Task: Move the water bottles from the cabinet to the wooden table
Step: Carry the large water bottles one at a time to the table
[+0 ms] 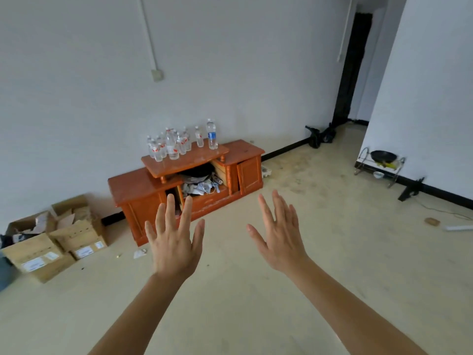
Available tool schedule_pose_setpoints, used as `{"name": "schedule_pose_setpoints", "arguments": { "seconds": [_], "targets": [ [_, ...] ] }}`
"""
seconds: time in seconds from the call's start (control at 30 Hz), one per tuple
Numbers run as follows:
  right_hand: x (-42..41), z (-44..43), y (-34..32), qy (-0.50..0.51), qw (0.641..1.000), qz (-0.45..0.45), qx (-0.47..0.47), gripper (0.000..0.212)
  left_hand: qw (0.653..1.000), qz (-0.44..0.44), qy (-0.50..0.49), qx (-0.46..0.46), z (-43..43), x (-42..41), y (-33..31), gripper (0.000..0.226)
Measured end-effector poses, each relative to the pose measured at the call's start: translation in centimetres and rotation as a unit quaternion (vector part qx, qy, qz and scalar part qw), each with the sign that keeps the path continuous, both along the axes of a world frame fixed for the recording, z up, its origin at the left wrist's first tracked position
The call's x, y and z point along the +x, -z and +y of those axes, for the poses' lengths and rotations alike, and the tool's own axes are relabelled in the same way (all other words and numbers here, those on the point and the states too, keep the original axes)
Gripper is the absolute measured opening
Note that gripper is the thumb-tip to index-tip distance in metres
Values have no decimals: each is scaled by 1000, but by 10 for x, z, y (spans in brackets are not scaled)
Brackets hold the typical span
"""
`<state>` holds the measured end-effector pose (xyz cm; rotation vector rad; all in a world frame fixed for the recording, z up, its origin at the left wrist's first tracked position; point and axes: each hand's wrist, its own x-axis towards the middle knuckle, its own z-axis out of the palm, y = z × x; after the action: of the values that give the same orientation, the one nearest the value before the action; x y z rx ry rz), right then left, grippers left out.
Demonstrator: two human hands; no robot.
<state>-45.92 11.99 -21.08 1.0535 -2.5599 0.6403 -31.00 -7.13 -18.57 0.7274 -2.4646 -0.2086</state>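
Empty and spread wide, the left grip [174, 242] and the right grip [279, 239] reach forward side by side, fingers straight and holding nothing, as a person faces a low orange-brown wooden cabinet [133, 187] set against a white wall.

Seen from the head camera, a cluster of clear plastic water bottles with red-and-white labels [170, 147] stands upright on the cabinet's raised top shelf, packed close at its left end. A small clear bottle [199, 137] stands apart to their right. A taller clear bottle with a blue label [212, 135] is just beside it, near the shelf's right end. Below the shelf, an open compartment holds a jumble of papers and cords [202, 184].

Both grips are well short of the bottles, with pale floor [256, 290] between person and cabinet. No bottle is in hand, and the wooden table is out of view.

The step in hand appears to be the approach. Done well, it likely means closing in square to the shelf and taking the two loose bottles on the right first, one per grip, fingers wrapped round the body rather than the cap. Reaching into the tight cluster risks toppling neighbours. How full the bottles are cannot be told from here, so a firm wrap seems prudent.

Opened brown cardboard boxes [76, 234] sit on the floor left of the cabinet. A wire rack with a black pan [381, 162] stands by the right wall.
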Motion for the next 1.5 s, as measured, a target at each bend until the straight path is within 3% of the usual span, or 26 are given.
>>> {"name": "schedule_pose_setpoints", "arguments": {
  "seconds": [0.27,0.63,0.9,1.17,1.5],
  "targets": [
    [-121,-121,-35,10,1000,18,-13,75,999,38,-4,8,-140,-119,-43,68],
    [-335,-283,28,10,999,-48,-15,80,998,-51,-20,36,-299,-319,28,74],
    [-520,-453,14,-62,995,-58,-57,82,994,-84,-64,24,-439,-471,9,73],
    [-613,-599,63,-142,981,-134,-20,87,982,-118,-110,95,-567,-541,58,73],
    [-757,-783,78,-104,981,-162,10,99,986,-95,-78,111,-774,-691,81,75]
  ]
}}
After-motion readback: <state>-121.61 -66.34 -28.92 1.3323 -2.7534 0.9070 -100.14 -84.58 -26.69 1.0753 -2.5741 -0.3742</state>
